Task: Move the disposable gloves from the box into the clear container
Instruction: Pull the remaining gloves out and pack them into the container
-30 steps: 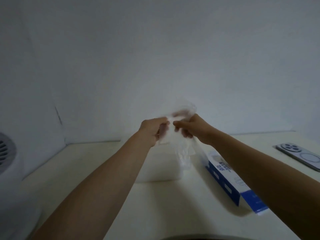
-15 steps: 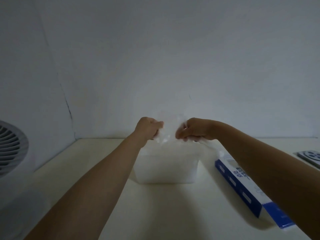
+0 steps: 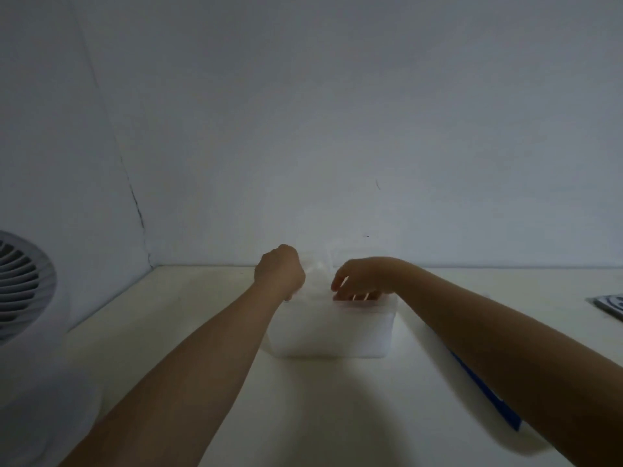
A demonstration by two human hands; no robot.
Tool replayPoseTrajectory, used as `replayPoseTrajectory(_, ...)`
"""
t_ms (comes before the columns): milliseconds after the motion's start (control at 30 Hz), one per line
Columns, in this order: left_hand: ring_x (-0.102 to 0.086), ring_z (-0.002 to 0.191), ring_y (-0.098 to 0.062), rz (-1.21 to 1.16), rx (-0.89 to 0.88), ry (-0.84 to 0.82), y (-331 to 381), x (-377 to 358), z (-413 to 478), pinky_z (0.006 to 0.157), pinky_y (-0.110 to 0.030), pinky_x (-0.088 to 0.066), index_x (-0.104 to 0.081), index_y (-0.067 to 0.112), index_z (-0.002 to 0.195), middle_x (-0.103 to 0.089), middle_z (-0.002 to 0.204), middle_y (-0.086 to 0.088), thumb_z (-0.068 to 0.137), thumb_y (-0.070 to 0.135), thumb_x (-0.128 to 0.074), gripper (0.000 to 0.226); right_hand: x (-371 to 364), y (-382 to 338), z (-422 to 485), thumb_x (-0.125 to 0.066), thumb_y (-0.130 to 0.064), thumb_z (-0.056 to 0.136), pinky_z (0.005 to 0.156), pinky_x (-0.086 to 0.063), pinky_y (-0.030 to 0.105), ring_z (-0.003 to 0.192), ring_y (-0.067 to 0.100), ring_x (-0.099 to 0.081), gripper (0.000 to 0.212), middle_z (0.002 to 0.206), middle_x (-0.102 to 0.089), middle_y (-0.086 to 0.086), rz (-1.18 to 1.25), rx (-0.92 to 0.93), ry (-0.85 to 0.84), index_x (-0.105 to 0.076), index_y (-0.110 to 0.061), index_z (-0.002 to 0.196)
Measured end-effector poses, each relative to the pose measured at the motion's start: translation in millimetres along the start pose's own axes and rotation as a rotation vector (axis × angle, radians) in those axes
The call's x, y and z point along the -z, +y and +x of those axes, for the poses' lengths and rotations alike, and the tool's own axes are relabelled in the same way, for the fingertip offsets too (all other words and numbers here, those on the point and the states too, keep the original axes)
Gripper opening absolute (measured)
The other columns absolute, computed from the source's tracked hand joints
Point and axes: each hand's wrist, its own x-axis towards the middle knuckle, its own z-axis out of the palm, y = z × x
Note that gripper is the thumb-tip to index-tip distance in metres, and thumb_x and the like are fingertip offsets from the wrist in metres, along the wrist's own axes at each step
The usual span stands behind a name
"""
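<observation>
The clear container (image 3: 332,335) stands on the pale table, near the back wall. My left hand (image 3: 280,271) is curled above its left end and holds a thin see-through disposable glove (image 3: 318,267), which sticks up faintly between my hands. My right hand (image 3: 359,278) hovers over the container's right half with fingers spread and pointing down into the opening, holding nothing that I can see. The blue and white glove box (image 3: 485,396) lies to the right, mostly hidden under my right forearm.
A white fan (image 3: 23,284) stands at the left edge on a round base. A phone (image 3: 610,306) lies at the far right edge of the table (image 3: 202,298). The wall rises just behind the container.
Both hands have dropped from chest height down onto the container. My right hand has let go of the glove and spread its fingers; the left still holds it. The view tilted up.
</observation>
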Motion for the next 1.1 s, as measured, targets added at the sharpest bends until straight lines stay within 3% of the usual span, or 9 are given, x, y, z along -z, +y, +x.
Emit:
replayPoseTrajectory(67,-0.053,0.108,-0.029,0.188,-0.097,0.160,2,-1,-2,0.080,-0.032,-0.044,-0.046,0.003,0.118,-0.051,0.119,-0.017,0.084,0.006,-0.060,0.037,-6,0,4,-0.057,-0.020,0.096,0.092,-0.049,0.033,0.095,0.023,-0.057,0.035,0.104,-0.057,0.006,-0.044,0.008,0.003,-0.058,-0.013,0.130)
replayPoseTrajectory(167,-0.048,0.104,-0.024,0.239,-0.341,0.404,16,0,0,0.081,-0.028,-0.043,-0.051,0.010,0.115,-0.048,0.115,-0.010,0.080,0.000,-0.062,0.038,-7,-2,8,-0.050,-0.020,0.099,0.099,-0.049,0.034,0.101,0.023,-0.055,0.039,0.125,-0.053,0.005,-0.097,0.027,-0.032,-0.052,-0.019,0.138)
replayPoseTrajectory(267,-0.063,0.088,-0.024,-0.028,-0.230,-0.016,30,0,7,0.074,-0.030,-0.050,-0.062,0.005,0.102,-0.065,0.107,-0.010,0.088,0.010,-0.060,0.016,-10,-3,11,-0.052,-0.019,0.098,0.100,-0.048,0.035,0.111,0.027,-0.058,0.040,0.135,-0.052,0.009,-0.139,0.028,-0.074,-0.052,-0.014,0.138)
replayPoseTrajectory(400,-0.059,0.102,-0.027,0.078,0.037,-0.565,25,-7,9,0.093,-0.037,-0.049,-0.053,0.004,0.131,-0.057,0.129,-0.015,0.098,0.027,-0.053,0.040,-6,6,16,-0.058,-0.022,0.094,0.096,-0.051,0.037,0.100,0.023,-0.061,0.038,0.122,-0.062,0.012,-0.037,-0.006,-0.103,-0.057,-0.008,0.130)
replayPoseTrajectory(567,-0.054,0.092,-0.022,-0.102,0.124,-0.588,21,-10,18,0.089,-0.032,-0.047,-0.048,0.008,0.136,-0.056,0.116,-0.011,0.099,0.027,-0.050,0.041,3,7,28,-0.053,-0.029,0.098,0.072,-0.054,0.032,0.080,0.020,-0.060,0.034,0.098,-0.063,0.011,0.499,-0.006,-0.021,-0.058,-0.005,0.123)
replayPoseTrajectory(667,-0.055,0.096,-0.022,-0.165,0.161,-0.583,17,-11,21,0.093,-0.034,-0.045,-0.059,0.010,0.127,-0.054,0.121,-0.014,0.102,0.039,-0.040,0.043,-5,10,32,-0.037,-0.052,0.100,0.082,-0.048,0.032,0.087,0.023,-0.056,0.059,0.094,-0.056,0.011,0.344,-0.197,-0.083,-0.055,-0.002,0.124)
replayPoseTrajectory(800,-0.056,0.099,-0.020,-0.214,0.203,-0.576,11,-15,24,0.094,-0.033,-0.046,-0.057,0.005,0.128,-0.052,0.113,-0.009,0.100,0.055,-0.029,0.063,-1,14,39,-0.027,-0.067,0.095,0.103,-0.043,0.042,0.110,0.033,-0.054,0.080,0.124,-0.053,0.023,0.459,-0.273,-0.104,-0.047,0.002,0.131)
replayPoseTrajectory(933,-0.041,0.132,-0.032,-0.085,0.209,-0.650,9,-24,24,0.100,-0.040,-0.036,-0.044,0.009,0.143,-0.038,0.149,-0.014,0.096,0.066,-0.016,0.079,-7,13,37,-0.023,-0.064,0.097,0.099,-0.043,0.036,0.115,0.030,-0.056,0.078,0.106,-0.055,0.014,0.244,-0.259,-0.070,-0.052,0.001,0.126)
replayPoseTrajectory(1100,-0.052,0.115,-0.030,-0.134,0.166,-0.595,15,-15,19,0.098,-0.039,-0.042,-0.056,0.006,0.131,-0.052,0.130,-0.016,0.098,0.063,-0.018,0.076,-5,8,33,-0.039,-0.054,0.099,0.091,-0.044,0.037,0.105,0.028,-0.052,0.063,0.107,-0.054,0.015,0.282,-0.205,-0.071,-0.047,-0.001,0.131)
